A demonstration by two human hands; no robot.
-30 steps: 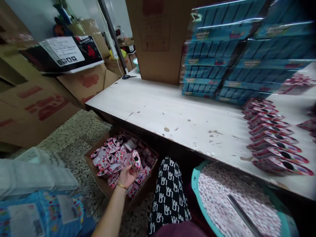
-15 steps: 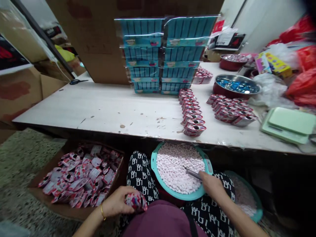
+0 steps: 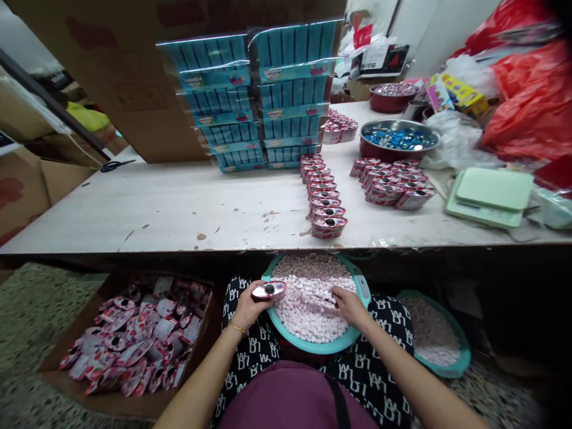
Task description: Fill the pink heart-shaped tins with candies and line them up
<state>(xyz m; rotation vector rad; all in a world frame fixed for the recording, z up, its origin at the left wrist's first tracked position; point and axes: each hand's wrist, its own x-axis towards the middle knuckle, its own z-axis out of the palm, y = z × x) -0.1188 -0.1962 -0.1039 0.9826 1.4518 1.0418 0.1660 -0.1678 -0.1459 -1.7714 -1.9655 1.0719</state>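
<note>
My left hand (image 3: pixel 249 308) grips a small red-and-white printed packet (image 3: pixel 268 291) by its side, over the left rim of a turquoise basin (image 3: pixel 286 335). The packet is lens-shaped from above, with a dark round opening facing up. Small whitish-pink pellets (image 3: pixel 308 322), like candies, fill the basin, which rests between my knees. In the basin's right half, my right hand (image 3: pixel 351 307) is closed on a thin metal scoop (image 3: pixel 325 298), mostly sunk among the pellets. To the left, a cardboard box (image 3: pixel 111 402) holds many similar packets (image 3: pixel 138 328).
On the white table (image 3: pixel 170 208), upright packets (image 3: pixel 328 223) form a row, with another cluster (image 3: pixel 393 185) to their right. Behind stand stacked blue boxes (image 3: pixel 218 77), a bowl of blue pieces (image 3: pixel 397 149) and a green scale (image 3: pixel 489 196). A second basin (image 3: pixel 465 360) is low at right.
My left hand has brought a packet from beside my lap up to the basin's left rim and turned its opening upward. My right hand has moved inward, dipping the scoop into the pellets.
</note>
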